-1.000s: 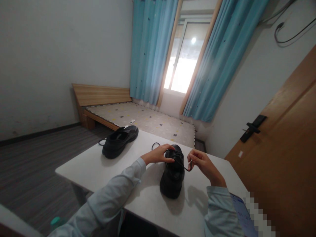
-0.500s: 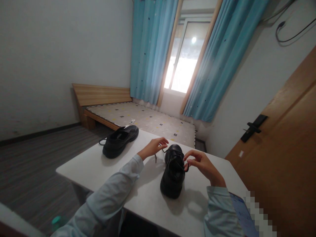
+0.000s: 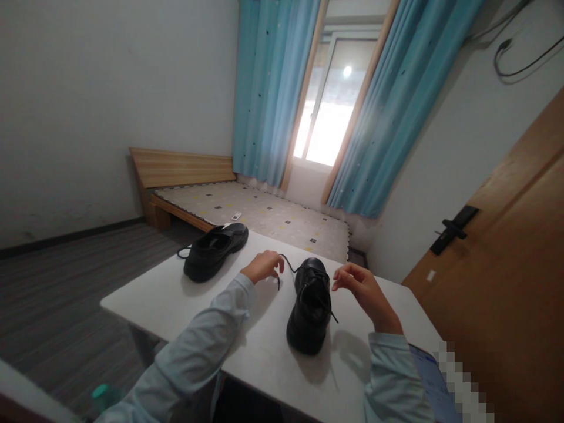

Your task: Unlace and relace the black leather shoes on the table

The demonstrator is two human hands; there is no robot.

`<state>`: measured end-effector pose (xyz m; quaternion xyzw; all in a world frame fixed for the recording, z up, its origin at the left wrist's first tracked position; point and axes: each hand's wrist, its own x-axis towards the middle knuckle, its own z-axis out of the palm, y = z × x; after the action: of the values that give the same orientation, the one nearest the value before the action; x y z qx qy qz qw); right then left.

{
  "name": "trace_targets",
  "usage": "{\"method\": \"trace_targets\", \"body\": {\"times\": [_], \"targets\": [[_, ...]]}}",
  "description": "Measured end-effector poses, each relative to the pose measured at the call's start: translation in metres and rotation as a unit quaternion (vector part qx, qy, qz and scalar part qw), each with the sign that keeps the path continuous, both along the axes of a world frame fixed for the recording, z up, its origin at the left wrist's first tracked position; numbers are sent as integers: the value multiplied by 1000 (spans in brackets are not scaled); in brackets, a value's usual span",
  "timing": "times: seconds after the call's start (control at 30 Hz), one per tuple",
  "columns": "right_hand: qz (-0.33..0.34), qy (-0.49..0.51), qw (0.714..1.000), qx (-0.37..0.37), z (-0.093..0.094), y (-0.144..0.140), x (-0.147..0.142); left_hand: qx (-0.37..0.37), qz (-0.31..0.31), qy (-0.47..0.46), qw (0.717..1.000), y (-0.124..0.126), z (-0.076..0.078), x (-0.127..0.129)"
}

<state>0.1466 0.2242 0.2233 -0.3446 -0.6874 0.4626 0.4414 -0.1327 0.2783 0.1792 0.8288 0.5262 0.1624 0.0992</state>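
Observation:
A black lace-up shoe (image 3: 307, 323) stands on the white table (image 3: 251, 352), toe pointing away from me. My left hand (image 3: 264, 267), left of the shoe, pinches one black shoelace (image 3: 287, 261); the lace runs from the shoe to my fingers and its end hangs below them. To the right of the shoe is my right hand (image 3: 356, 285), fingers loosely bent and apart, with nothing visible in them. The other lace end droops free over the shoe's right side, below that hand. A second black shoe (image 3: 207, 264) lies at the table's left far edge, its lace looped outward.
Beyond the table stands a bed with a patterned mattress (image 3: 273, 214) and a small white remote (image 3: 237, 216) on it. A phone or tablet (image 3: 429, 376) lies beside my right sleeve. To the right is a wooden door (image 3: 497, 282); a green-capped object (image 3: 101, 395) is low at left.
My left hand has drawn left and slightly down, pulling its lace out from the shoe. My right fingers have let go of the other lace, which now hangs free.

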Motion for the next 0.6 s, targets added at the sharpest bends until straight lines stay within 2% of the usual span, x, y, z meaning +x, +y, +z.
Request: {"method": "trace_targets", "body": {"times": [0.13,0.33,0.6], "targets": [[-49,-12,999,12,-4,7,1,-9,-1,25,1000,-3,2,2],[-116,13,993,-5,-6,10,-3,-14,-16,20,1000,1,-5,4],[-129,9,991,-18,-8,13,-6,-43,-11,83,996,-3,0,9]]}}
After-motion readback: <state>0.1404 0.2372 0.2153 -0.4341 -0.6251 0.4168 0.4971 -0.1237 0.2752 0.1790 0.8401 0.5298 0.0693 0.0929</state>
